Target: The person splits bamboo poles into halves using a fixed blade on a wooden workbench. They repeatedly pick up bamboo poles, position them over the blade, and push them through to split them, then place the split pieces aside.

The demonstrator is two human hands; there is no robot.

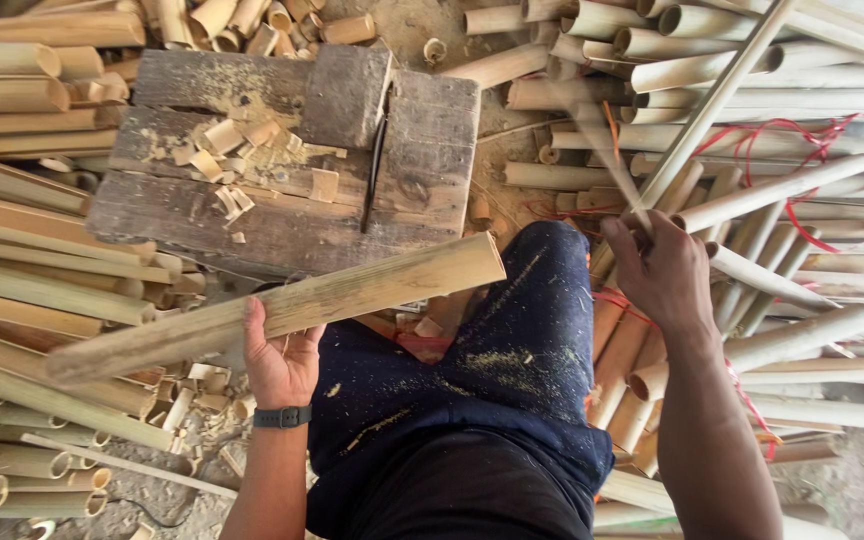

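While your left hand [280, 362] wraps under the thick bamboo pole [282, 306] near mid-length — stiff, light, hollow, probably splintery — your right hand [658, 268] is closed on a blurred thin strip [602, 150] beside the wooden block [282, 150].

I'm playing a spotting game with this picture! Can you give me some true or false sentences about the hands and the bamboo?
1. The left hand holds a long bamboo pole. True.
2. The right hand is empty. False: it grips a thin, blurred stick.
3. A wooden block with bamboo chips on it lies in front of the person's knee. True.
4. A wristband sits on the right wrist. False: it is on the left wrist.
5. Red string runs among the bamboo on the right. True.
6. The trouser leg is clean. False: sawdust speckles it.
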